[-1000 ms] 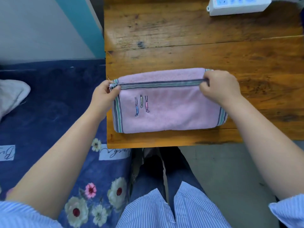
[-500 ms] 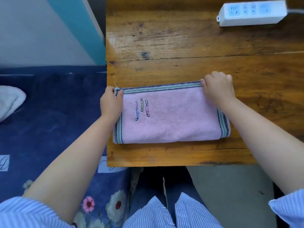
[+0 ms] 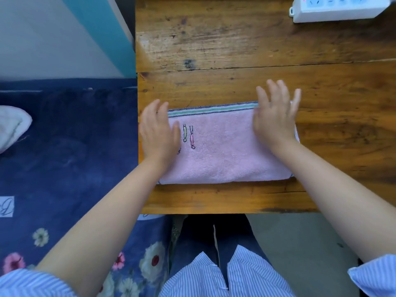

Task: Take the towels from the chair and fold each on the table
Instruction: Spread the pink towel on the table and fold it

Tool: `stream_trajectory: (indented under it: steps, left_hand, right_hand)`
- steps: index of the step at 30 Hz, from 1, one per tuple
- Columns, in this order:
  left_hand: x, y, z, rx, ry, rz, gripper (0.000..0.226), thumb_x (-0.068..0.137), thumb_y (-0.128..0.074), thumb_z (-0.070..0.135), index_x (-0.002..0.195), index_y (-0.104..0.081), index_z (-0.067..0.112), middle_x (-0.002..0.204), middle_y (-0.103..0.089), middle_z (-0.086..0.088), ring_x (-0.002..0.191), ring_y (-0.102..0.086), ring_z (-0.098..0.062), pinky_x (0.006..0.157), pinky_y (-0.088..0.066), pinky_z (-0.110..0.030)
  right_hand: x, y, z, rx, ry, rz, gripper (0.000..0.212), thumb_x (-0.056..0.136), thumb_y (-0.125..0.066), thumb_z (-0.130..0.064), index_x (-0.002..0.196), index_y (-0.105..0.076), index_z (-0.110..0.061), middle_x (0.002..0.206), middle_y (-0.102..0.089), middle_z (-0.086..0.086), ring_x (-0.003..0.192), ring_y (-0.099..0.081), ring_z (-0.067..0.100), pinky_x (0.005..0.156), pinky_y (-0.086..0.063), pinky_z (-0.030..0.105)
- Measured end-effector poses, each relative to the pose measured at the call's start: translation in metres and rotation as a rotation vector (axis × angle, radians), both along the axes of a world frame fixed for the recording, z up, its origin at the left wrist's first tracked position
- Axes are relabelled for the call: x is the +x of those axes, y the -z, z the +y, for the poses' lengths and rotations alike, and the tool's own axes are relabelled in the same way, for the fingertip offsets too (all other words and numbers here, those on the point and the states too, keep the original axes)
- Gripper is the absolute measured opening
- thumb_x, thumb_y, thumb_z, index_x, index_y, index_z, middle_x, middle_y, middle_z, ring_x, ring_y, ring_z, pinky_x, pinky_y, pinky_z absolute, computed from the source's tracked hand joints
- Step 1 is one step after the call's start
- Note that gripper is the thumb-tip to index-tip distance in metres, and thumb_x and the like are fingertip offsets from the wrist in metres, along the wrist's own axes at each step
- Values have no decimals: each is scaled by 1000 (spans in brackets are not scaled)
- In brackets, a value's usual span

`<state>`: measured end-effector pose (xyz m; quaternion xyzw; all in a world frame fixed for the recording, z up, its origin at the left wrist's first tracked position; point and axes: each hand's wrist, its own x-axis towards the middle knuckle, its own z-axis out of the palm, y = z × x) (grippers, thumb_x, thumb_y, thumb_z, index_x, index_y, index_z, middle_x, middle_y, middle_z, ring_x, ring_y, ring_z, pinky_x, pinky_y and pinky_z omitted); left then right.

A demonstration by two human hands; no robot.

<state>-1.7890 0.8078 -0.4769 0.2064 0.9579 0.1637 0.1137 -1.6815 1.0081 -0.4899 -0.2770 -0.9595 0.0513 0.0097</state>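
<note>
Near the counter's (image 3: 214, 200) front edge lies our folded pink towel (image 3: 225, 155). Our left hand (image 3: 158, 133) and right hand (image 3: 275, 118) rest on its two ends, fingers spread, gripping nothing. Beyond sits a white power strip (image 3: 336, 7).

- Our left hand (image 3: 159, 133) covers the nine o'clock end of the pink towel (image 3: 225, 155), hiding its striped border and most of one embroidered figure.
- Our right hand (image 3: 275, 118), fingers blurred, hides the towel's far corner at three o'clock.
- The power strip (image 3: 334, 9) at one o'clock is cut off by the top edge.
- A white cloth (image 3: 12, 127) at nine o'clock runs past the frame.
</note>
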Motion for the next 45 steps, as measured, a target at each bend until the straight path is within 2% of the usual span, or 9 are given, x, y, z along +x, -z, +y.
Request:
stream_trajectory:
  steps: [4, 8, 12, 20, 26, 32, 34, 38, 45]
  left_hand:
    - [40, 6, 19, -114, 216, -40, 55, 91, -38, 34, 135, -45, 2, 148, -33, -22, 139, -30, -38, 108, -31, -48]
    - [51, 26, 13, -281, 261, -201, 68, 91, -17, 54, 150, -3, 24, 159, 9, -3, 147, 10, -22, 117, 5, -42]
    - [45, 31, 6, -318, 290, -177, 71, 86, -9, 62, 149, 0, 31, 158, 11, 0, 146, 13, -22, 116, 9, -43]
    - [41, 28, 7, -315, 302, -180, 91, 67, 6, 69, 149, -3, 31, 159, 9, 0, 146, 13, -22, 115, 11, -43]
    - [64, 8, -3, -247, 230, -95, 88, 71, 5, 59, 150, -9, 22, 159, 0, -7, 147, 6, -28, 116, 3, -49]
    - [78, 29, -26, -346, 149, -159, 102, 69, 23, 75, 150, -13, 24, 158, -7, -9, 145, -1, -38, 113, -2, -59]
    - [75, 29, -29, -356, 165, -123, 94, 76, 14, 74, 147, -23, 25, 157, -17, -9, 142, -10, -45, 109, -8, -64]
    - [69, 29, -34, -406, 173, -139, 90, 67, 10, 68, 149, -6, 34, 159, 4, 1, 145, 8, -35, 114, 3, -56]
    - [68, 22, -31, -435, 205, -187, 83, 75, 2, 69, 149, -5, 32, 159, 6, 0, 145, 10, -32, 115, 4, -54]
  right_hand:
    - [-9, 4, -30, -165, -209, -99, 62, 83, -23, -36, 133, -47, -7, 142, -41, 21, 134, -34, 41, 106, -14, 64]
    - [8, 12, -21, -222, -171, -246, 84, 73, 5, -55, 146, -19, -24, 157, -8, 6, 146, -2, 27, 114, 7, 45]
    - [36, 12, 8, -235, -29, -253, 87, 72, 6, -57, 148, -13, -19, 158, -2, 6, 146, 2, 25, 116, 3, 39]
    - [67, 7, 32, -249, 52, -314, 90, 70, 8, -58, 148, -4, -15, 158, 2, 3, 145, 6, 26, 116, 5, 47]
    - [57, -20, -40, -325, 12, -98, 78, 80, -7, -47, 146, -18, -8, 156, -9, 13, 144, -2, 32, 111, 3, 56]
    - [52, 8, -96, -315, 0, -269, 67, 88, -6, -49, 148, -2, -20, 157, 8, 6, 145, 9, 26, 111, 16, 49]
    - [61, 16, -94, -279, -11, -258, 73, 81, 2, -52, 147, -3, -21, 157, 2, 6, 145, 4, 28, 108, 19, 42]
    - [89, 18, -72, -275, 84, -265, 82, 75, 8, -58, 147, -3, -20, 157, 1, 6, 145, 3, 27, 108, 16, 36]
    - [146, 11, -46, -398, 329, -299, 89, 71, 10, -58, 147, 4, -12, 157, 8, 3, 145, 9, 20, 115, 11, 42]
